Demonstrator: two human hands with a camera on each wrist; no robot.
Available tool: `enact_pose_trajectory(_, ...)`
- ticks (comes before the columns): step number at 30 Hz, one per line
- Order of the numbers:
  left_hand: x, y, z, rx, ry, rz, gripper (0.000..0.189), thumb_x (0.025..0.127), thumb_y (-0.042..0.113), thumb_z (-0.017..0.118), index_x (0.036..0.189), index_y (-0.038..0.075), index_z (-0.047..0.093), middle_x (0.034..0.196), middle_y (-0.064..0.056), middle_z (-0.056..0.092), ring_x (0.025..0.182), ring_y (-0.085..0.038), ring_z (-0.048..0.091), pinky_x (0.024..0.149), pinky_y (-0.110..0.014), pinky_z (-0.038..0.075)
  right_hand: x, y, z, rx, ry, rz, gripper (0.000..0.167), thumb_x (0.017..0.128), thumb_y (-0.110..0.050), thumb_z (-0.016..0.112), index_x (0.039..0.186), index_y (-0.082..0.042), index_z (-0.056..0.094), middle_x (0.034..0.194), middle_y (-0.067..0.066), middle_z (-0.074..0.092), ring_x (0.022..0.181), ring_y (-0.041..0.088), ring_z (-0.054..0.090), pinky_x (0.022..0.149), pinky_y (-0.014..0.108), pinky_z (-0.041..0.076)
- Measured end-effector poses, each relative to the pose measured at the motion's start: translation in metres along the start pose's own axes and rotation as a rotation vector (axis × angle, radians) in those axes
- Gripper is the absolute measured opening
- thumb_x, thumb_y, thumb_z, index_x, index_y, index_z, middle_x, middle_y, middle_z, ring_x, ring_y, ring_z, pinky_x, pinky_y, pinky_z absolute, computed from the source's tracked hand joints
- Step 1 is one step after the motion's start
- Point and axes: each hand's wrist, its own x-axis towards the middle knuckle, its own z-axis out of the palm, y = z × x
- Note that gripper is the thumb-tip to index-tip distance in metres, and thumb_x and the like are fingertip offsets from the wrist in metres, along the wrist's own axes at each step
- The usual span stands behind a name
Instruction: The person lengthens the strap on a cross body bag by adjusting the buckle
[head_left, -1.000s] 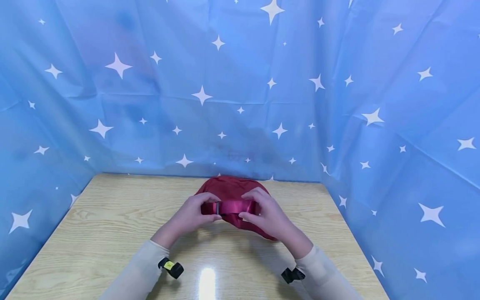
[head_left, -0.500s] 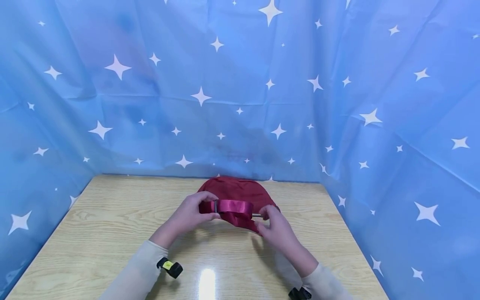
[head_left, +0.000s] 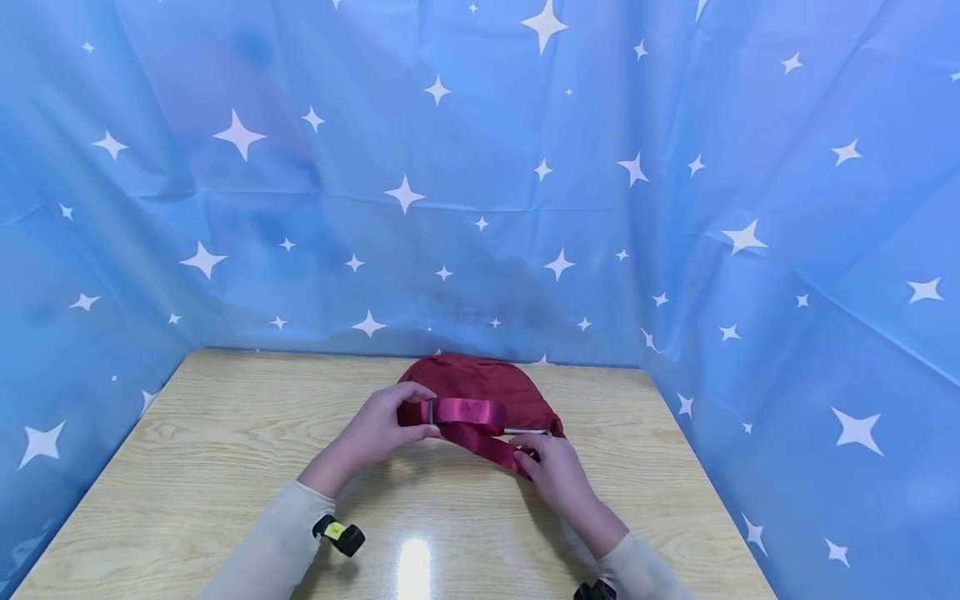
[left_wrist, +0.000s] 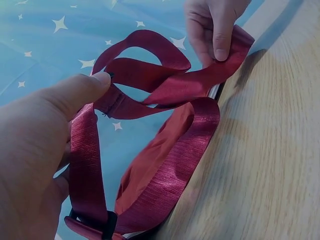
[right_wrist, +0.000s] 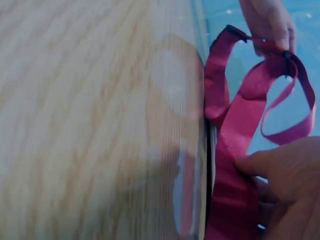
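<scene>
A dark red waist bag (head_left: 474,382) lies toward the back of the table in the head view, with its zip facing the hands. Its shiny red strap (head_left: 471,412) loops up in front of it. My left hand (head_left: 377,427) pinches the strap between thumb and fingers, close to a dark slider buckle (left_wrist: 109,225) in the left wrist view. Lower on the right, my right hand (head_left: 561,475) pinches another stretch of the same strap (right_wrist: 240,130), thumb flat on the webbing. Several loops of webbing hang between the two hands.
The wood-grain table (head_left: 225,467) bears a bright light reflection near its front. A blue curtain (head_left: 480,167) with white stars closes off the back and both sides. Each sleeve has a black wrist camera strapped to it, such as the left one (head_left: 341,536).
My right hand has let go of the upper strap loop, moved right and down, and taken hold of a lower stretch of strap. The left hand keeps its hold.
</scene>
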Motion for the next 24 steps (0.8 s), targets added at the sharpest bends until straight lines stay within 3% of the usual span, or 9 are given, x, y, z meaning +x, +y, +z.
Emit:
enact_pose_trajectory(10,0.0,-0.001,0.001,0.044,-0.025,0.04,0.042,0.092,0.024,0.094,0.129,0.021,0.075,0.119,0.008,0.073,0.106,-0.015,0.065,0.093,-0.039,0.058,-0.001,0.011,-0.015,-0.225,0.004,-0.008,0.02,0.091,0.003,0.085,0.102,-0.013,0.085,0.094,0.002,0.081,0.08,0.023,0.074,0.07,0.044,0.06)
enact_pose_trajectory(17,0.001,-0.001,0.003,0.049,-0.016,0.034,0.042,0.092,0.02,0.094,0.129,0.022,0.075,0.118,0.009,0.072,0.106,-0.015,0.065,0.093,-0.041,0.058,-0.002,0.013,-0.024,-0.331,0.008,0.023,0.018,0.092,0.005,0.079,0.099,-0.01,0.084,0.089,0.009,0.08,0.075,0.03,0.075,0.064,0.049,0.059)
enact_pose_trajectory(20,0.001,-0.001,0.003,0.051,-0.015,0.035,0.042,0.092,0.019,0.094,0.129,0.021,0.075,0.117,0.008,0.072,0.105,-0.016,0.065,0.092,-0.041,0.058,-0.002,0.014,-0.023,-0.348,0.008,0.03,0.018,0.09,0.005,0.079,0.1,-0.009,0.084,0.09,0.009,0.08,0.076,0.031,0.075,0.066,0.05,0.06)
enact_pose_trajectory(24,0.001,-0.002,0.004,0.042,-0.021,0.035,0.042,0.092,0.022,0.094,0.129,0.021,0.074,0.117,0.008,0.072,0.102,-0.015,0.065,0.09,-0.038,0.058,-0.001,0.014,-0.015,-0.31,-0.015,0.016,0.015,0.094,-0.003,0.08,0.109,-0.005,0.081,0.099,0.01,0.077,0.088,0.03,0.075,0.078,0.05,0.062)
